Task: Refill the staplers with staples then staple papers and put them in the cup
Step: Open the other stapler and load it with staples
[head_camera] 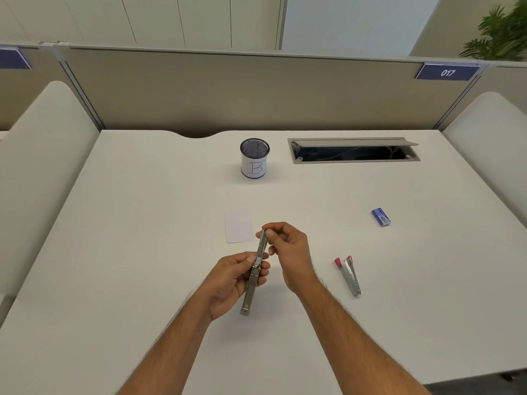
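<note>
Head view: loading the opened stapler [255, 270] above the desk [142, 223].
My left hand [233, 280] grips its middle; my right hand [288, 249] pinches the far end, probably seating staples. Next I should close it, then reach the paper [239, 226] below the cup [254, 158].

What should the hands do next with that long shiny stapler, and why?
Probably fold it shut. The left hand holds the silver stapler swung open, and the right hand pinches its far end, maybe seating staples, though none show. The paper lies just beyond, not yet stapled.
</note>
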`<state>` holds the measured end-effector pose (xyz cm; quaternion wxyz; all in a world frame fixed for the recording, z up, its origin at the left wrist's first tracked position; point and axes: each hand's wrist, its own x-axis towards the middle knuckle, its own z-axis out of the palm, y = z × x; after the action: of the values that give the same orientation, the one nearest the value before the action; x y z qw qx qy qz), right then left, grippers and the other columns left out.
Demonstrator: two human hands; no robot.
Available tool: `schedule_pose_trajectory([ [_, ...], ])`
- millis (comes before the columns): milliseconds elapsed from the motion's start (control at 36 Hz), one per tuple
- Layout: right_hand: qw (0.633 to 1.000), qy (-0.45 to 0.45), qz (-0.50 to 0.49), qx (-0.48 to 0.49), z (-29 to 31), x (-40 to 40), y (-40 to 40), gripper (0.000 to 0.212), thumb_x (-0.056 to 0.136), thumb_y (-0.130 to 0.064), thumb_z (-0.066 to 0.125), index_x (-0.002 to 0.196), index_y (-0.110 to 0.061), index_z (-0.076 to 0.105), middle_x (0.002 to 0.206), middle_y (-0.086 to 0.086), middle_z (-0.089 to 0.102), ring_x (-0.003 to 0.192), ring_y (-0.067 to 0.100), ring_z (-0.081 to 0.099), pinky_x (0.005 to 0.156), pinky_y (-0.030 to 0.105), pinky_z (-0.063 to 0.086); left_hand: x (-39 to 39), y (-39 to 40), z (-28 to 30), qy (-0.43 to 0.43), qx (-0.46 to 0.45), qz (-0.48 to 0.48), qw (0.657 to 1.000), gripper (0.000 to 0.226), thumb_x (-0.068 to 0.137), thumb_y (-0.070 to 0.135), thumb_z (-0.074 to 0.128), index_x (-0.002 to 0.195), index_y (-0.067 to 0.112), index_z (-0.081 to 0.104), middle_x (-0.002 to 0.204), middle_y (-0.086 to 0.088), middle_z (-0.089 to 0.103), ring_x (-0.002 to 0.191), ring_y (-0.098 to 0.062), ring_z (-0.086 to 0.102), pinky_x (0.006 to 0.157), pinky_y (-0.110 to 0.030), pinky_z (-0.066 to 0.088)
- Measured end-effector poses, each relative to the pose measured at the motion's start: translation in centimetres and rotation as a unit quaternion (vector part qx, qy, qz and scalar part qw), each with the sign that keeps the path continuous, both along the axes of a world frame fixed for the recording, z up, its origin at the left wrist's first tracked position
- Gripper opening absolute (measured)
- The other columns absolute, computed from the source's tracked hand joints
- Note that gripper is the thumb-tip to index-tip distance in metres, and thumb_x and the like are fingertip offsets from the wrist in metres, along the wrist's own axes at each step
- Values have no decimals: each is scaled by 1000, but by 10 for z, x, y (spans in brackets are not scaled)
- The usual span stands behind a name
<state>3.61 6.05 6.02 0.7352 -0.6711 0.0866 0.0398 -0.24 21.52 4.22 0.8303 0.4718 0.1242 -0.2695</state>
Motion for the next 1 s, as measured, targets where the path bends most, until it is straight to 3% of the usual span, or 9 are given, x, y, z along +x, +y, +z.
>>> schedule_pose_trajectory([
  [194,1000,-5,-8,5,2,-1,2,12,99,-2,56,101,-6,68,94,9,79,90,29,71,62,27,53,-4,4,3,-9,-2,-39,999,31,107,13,50,132,11,69,101,-14,68,87,-22,65,77,-35,57],
  [306,1000,2,-10,25,2,-1,2,7,99,-4,58,103,-9,60,95,10,79,90,27,73,66,33,53,-5,4,3,-7,-7,-38,999,32,107,12,49,134,12,67,99,-13,67,85,-22,64,75,-35,56],
  [444,998,32,-17,51,2,-3,4,18,101,-14,59,118,-16,52,100,8,79,93,21,71,72,35,54,-3,2,0,-8,-9,-10,1000,29,106,10,51,130,5,68,97,-15,67,81,-22,64,72,-32,56],
  [528,993,77,-34,82,1,-5,7,24,101,-22,62,123,-15,55,105,9,78,100,24,70,84,41,55,-3,4,-2,-14,4,4,1000,27,105,8,52,120,4,74,98,-15,69,84,-21,67,75,-30,58],
  [639,966,187,-74,165,-3,-10,9,28,104,-25,56,109,1,66,96,17,72,88,28,70,80,38,59,-1,7,1,-43,34,21,998,21,101,3,58,107,3,78,94,-14,70,83,-22,65,74,-29,57],
  [750,924,277,-67,256,-4,-15,10,34,104,-21,52,102,10,67,94,26,74,91,39,71,86,48,62,2,11,10,-107,119,27,987,19,99,5,63,110,8,79,92,-10,73,79,-17,63,73,-28,52],
  [861,896,290,-76,328,-3,-15,12,31,103,-14,49,104,13,64,104,33,70,91,43,72,83,50,63,5,14,22,-208,280,4,937,23,100,7,63,107,21,79,85,6,77,71,-4,63,64,-15,51],
  [917,885,284,-79,359,-3,-16,14,28,103,-12,47,101,9,65,100,30,71,86,41,74,82,51,62,7,12,28,-268,382,-8,885,21,100,8,63,108,23,76,92,10,77,81,0,66,74,-11,50],
  [1000,864,271,-94,414,-3,-17,19,37,103,-5,40,78,3,66,75,20,71,60,30,71,65,41,62,8,10,38,-388,497,-54,774,21,100,9,61,116,17,72,102,8,73,94,-5,65,85,-16,50],
])
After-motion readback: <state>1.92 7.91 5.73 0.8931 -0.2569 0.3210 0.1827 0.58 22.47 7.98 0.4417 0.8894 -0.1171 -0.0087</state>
